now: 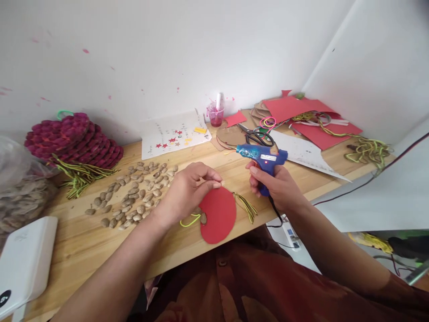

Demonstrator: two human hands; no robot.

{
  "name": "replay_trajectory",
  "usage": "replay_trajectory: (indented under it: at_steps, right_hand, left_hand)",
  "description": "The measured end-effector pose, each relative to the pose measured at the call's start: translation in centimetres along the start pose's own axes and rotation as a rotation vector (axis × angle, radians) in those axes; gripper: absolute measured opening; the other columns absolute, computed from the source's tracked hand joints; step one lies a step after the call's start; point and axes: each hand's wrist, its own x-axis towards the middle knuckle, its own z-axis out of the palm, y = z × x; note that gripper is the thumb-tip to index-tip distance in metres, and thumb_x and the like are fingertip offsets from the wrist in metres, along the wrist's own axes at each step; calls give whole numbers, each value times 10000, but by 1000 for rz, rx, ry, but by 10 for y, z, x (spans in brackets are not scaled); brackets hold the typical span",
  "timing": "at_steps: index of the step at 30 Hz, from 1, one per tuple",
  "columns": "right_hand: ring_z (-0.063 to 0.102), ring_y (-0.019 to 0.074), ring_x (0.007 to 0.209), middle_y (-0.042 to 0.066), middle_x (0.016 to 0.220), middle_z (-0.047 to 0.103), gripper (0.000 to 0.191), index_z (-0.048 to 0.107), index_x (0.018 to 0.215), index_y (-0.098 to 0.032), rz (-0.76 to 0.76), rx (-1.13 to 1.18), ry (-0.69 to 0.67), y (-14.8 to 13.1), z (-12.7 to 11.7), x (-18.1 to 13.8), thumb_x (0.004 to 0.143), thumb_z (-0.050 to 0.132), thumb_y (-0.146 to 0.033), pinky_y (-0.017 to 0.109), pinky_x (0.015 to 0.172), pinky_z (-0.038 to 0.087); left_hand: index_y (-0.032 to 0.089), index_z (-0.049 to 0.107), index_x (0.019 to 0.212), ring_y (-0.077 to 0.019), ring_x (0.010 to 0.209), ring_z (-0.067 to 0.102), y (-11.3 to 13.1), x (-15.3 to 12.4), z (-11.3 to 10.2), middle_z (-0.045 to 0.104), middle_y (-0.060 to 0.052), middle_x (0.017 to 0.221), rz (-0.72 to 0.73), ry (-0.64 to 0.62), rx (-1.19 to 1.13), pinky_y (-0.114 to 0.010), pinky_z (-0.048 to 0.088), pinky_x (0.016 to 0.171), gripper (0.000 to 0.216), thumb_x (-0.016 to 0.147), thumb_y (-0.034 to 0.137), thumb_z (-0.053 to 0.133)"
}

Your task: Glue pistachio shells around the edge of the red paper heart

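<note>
My right hand (275, 181) is wrapped round the handle of a blue hot glue gun (263, 156), whose nozzle points left and whose small red light is lit. My left hand (191, 190) is closed in a pinch at the top edge of a red round disc (218, 217); what its fingertips hold, if anything, is too small to make out. Two brown nut shells sit at the disc's left edge, one of them a darker shell (203, 218). A yellow-green cord loop (190, 222) sticks out on the left, and a tassel (246, 206) lies on the right.
Many loose nut shells (134, 192) spread left of the disc. Purple shell-covered discs (73, 138) are stacked behind them, near a white power bank (28, 259). Scissors (256, 134), red card (288, 107), a paper sheet with stars (174, 134) and a cup (215, 115) line the back.
</note>
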Motion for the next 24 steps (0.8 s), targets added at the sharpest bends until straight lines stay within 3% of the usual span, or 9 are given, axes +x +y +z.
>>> replay_trajectory:
  at_steps: [3,7,15,20,24]
  right_hand:
    - [590,101,505,-38,599,608,312,670,904,-188,6,41,-32,-2,1,-17,857,798,-469,189,432,448]
    - [633,119,536,-17,645,637,326,670,907,-197,8,33,-141,-7,6,-37,881,766,-506,192,435,481]
    - [667,131,584,55,854,713,362,658,918,-202,-32,-54,-275,-11,19,-53,929,679,-563,201,419,482]
    - [633,137,534,31,661,677,408,676,930,-199,-29,-201,-309,-9,22,-54,960,609,-601,217,428,455]
    - [630,140,530,27,641,676,413,675,927,-199,-28,-271,-284,-7,21,-55,965,598,-603,226,441,444]
  left_hand:
    - [170,741,883,-127,685,583,-3,-5,-6,683,-11,779,-300,39,-554,-246,457,648,239,779,355,853]
    - [146,730,829,-72,610,530,-8,-9,-10,640,8,684,-431,68,-962,-175,442,602,378,620,342,976]
    - [130,714,811,-73,615,544,-14,-12,-17,648,-4,680,-431,-4,-1051,-165,467,608,367,632,311,980]
    - [132,724,828,-73,596,544,-16,-12,-17,656,-10,660,-414,-38,-1056,-165,458,601,358,647,314,974]
    - [138,739,854,-71,591,551,-14,-12,-17,663,-11,662,-415,-36,-1048,-162,454,596,372,636,319,979]
